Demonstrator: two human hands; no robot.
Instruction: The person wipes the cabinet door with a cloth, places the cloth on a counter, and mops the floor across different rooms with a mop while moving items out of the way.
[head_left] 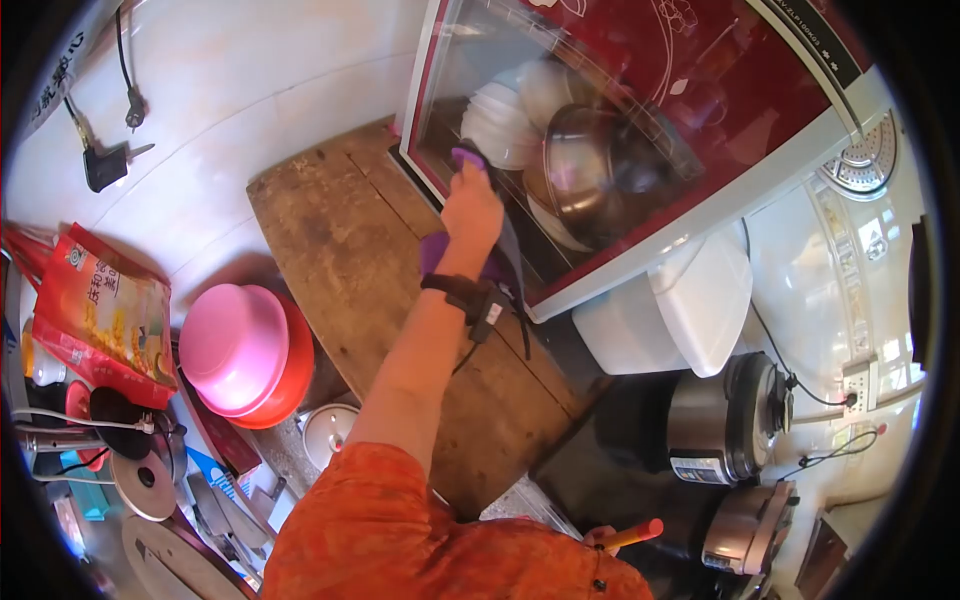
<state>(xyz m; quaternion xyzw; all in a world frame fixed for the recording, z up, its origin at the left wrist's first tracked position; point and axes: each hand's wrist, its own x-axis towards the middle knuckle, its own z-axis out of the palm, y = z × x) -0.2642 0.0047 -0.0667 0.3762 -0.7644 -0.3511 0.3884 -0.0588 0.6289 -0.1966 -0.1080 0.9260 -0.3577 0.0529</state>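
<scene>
My left hand (473, 210) reaches forward from an orange sleeve, a dark band round its wrist. Its fingers are closed on a purple cloth (468, 157) pressed against the glass front of a red and white dish cabinet (740, 90). More purple fabric shows beside and under the wrist. Behind the glass are stacked white bowls (497, 125) and a shiny metal pot (580, 170). At the lower right, my right hand (600, 538) is mostly hidden by the orange shirt. It grips an orange-red stick-like handle (638, 533), whose other end is out of sight.
A worn wooden board (340, 240) lies below my left arm. Pink and red basins (232, 350) stand left, near a red bag (100, 310) and knives. On the right are a white lidded bin (690, 300), an electric pressure cooker (720, 415), another cooker (750, 530) and hanging cords.
</scene>
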